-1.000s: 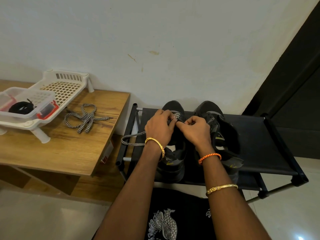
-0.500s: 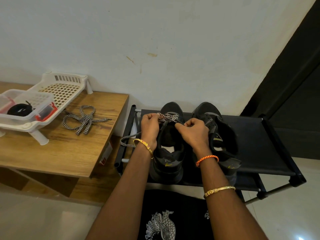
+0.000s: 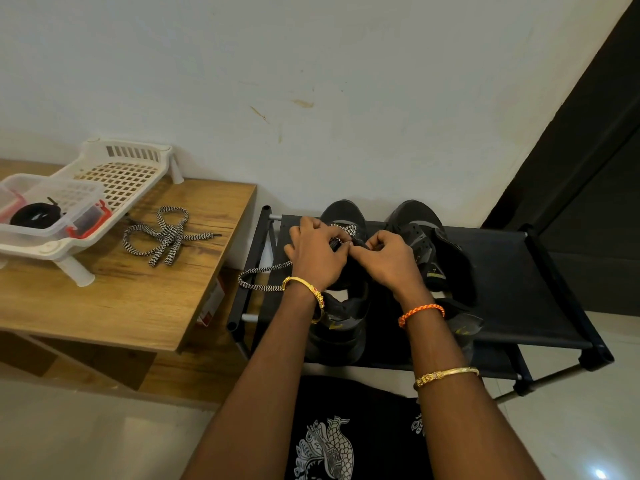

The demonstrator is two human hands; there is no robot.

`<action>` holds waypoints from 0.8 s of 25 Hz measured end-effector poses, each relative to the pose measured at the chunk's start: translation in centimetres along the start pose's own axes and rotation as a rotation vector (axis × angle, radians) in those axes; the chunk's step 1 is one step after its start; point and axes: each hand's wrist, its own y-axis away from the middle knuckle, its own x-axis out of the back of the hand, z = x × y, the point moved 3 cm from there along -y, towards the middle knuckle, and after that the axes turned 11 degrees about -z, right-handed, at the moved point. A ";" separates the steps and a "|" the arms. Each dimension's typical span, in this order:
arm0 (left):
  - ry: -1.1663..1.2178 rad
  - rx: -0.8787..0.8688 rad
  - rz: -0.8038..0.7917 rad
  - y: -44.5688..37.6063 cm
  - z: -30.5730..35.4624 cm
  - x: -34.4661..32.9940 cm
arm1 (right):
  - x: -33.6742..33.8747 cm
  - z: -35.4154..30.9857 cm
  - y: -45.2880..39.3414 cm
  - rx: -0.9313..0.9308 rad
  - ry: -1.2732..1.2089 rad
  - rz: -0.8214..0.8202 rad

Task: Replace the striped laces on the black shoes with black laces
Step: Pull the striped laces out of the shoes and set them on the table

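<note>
Both hands work over the left shoe (image 3: 341, 317) on the black rack (image 3: 519, 292). The left hand (image 3: 317, 252) pinches the striped lace (image 3: 263, 280) at the eyelets, its loose loop trailing off the rack's left edge. The right hand (image 3: 389, 263) pinches the shoe's upper beside it. The right shoe (image 3: 436, 258) stands unlaced. A pulled lace (image 3: 166, 235) lies on the counter (image 3: 104, 306); black laces (image 3: 34, 216) sit in a tub (image 3: 79, 209).
</note>
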 end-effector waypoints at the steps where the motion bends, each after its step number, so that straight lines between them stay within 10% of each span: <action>1: 0.027 -0.005 0.024 0.1 0.0 0.0 | -0.1 0.0 0.0 -0.004 0.000 0.015; 12: 1.229 0.172 0.300 0.8 -0.9 2.9 | 0.0 0.3 0.2 -0.066 -0.076 0.088; 20: -0.171 0.049 -0.020 0.6 1.0 0.2 | 0.2 0.2 0.0 -0.012 0.036 0.018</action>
